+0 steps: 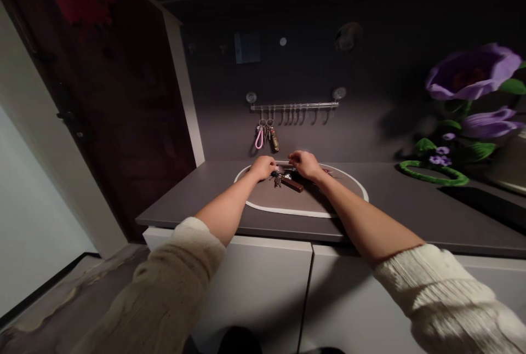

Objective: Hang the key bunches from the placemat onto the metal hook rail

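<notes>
My left hand (264,167) is over the left part of an oval placemat (283,212), its fingers pinched at the edge of a bunch of keys (278,181). A brown bar-shaped piece (292,184) lies slanted beside the keys. My right hand (304,164) is bent above the mat just right of the bunch, fingers curled together. Whatever those right fingertips hold, if anything, is too small to make out. Some small dark and red items on the mat are partly covered by my right hand and wrist.
On the wall behind, a clear hook rail (296,106) carries keys with a pink loop (259,138) and a brown fob (274,139). Purple artificial flowers (472,74) with a green ring base (433,173) stand at right. A dark door (123,96) is at left.
</notes>
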### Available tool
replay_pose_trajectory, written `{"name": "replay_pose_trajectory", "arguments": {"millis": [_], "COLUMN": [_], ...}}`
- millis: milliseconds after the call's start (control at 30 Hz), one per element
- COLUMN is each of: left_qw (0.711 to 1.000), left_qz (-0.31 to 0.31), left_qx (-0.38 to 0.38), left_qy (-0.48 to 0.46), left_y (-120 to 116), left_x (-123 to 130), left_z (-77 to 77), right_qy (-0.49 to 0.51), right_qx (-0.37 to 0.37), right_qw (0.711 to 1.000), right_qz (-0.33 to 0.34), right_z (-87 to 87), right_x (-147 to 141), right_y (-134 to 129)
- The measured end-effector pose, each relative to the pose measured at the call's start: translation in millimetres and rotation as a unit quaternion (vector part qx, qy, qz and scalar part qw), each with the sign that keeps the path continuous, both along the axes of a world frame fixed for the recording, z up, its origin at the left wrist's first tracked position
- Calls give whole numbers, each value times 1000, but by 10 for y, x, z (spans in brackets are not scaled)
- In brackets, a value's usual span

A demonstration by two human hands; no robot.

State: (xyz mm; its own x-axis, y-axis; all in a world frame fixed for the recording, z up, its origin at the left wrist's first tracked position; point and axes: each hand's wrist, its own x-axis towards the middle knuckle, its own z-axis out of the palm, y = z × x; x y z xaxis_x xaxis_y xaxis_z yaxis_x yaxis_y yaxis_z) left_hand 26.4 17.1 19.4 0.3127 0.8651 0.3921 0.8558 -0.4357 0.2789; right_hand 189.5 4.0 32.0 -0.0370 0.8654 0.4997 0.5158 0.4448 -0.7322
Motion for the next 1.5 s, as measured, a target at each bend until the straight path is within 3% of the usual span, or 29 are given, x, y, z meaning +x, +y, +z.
{"name": "replay_pose_trajectory", "arguments": {"millis": [267,667,833,1033,1167,1300,1367,1500], "left_qw": [999,994,998,993,950,855,818,773], "left_qz": [-34,-33,-17,-26,-46,-93,-103,-123], "left_qx": [-8,25,45,11,-76,-184,-212,-234], "left_qy": [38,101,45,-113,-301,-476,-524,-577], "left_y": [14,-7,2,-14,-9,-47,-86,-158], "left_x": [-39,-77,-121,-149,-119,-64,-41,-14], "left_z": [8,-8,-11,21,18,61,99,162], "right_qy": [1,-195,-236,-231,-228,-216,-198,-138], "right_qx": [-3,11,3,3,7,29,41,63], "right_qw": [1000,980,971,972,973,975,979,988], "right_qz": [10,-28,-37,-35,-33,-40,-35,-17], "right_z": [-7,-9,17,19,22,22,21,36], "right_x": [-28,-15,-22,-25,-27,-36,-44,-71], "right_y": [-1,-8,-48,-41,-42,-37,-38,-71]}}
